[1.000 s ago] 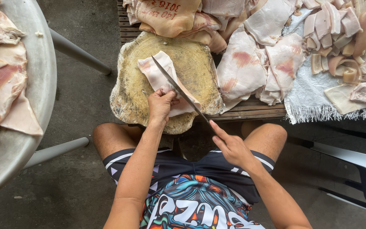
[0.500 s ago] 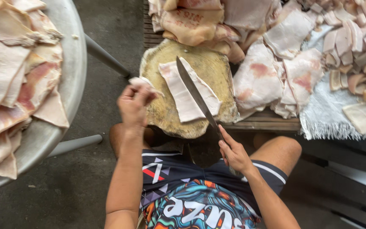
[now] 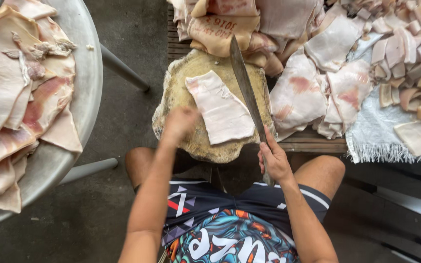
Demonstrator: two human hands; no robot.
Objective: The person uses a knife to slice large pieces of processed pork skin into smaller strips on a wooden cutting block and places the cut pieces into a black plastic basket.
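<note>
On the round wooden chopping block [image 3: 186, 97] lay one pale slab of pork skin [image 3: 222, 108], roughly rectangular, tilted so its long side ran from upper left to lower right. Right hand [image 3: 274, 159] was closed around the handle of a long knife [image 3: 245, 90]; the blade pointed away from the person, resting across the right part of the block, just beside the slab's right edge. Whether blade and slab touched could not be told. Left hand [image 3: 180, 124] sat over the near left part of the block, close to the slab's lower left corner. It was motion-blurred, so finger position could not be told; nothing plainly held.

Beyond the block, more skin pieces [image 3: 225, 22] were heaped on a slatted wooden table [image 3: 313, 145]. To the right of the block lay larger pale pieces with pink patches [image 3: 317, 95], and further right a pile of small cut strips [image 3: 405, 44] on a white woven sack [image 3: 381, 141] with a frayed edge.

At far left stood a big round metal tray [image 3: 86, 92] on metal legs, loaded with large skin sheets [image 3: 15, 97]. Person sat with bare knees either side of the block, wearing patterned shorts [image 3: 230, 229]. Floor was grey concrete [image 3: 123, 29].
</note>
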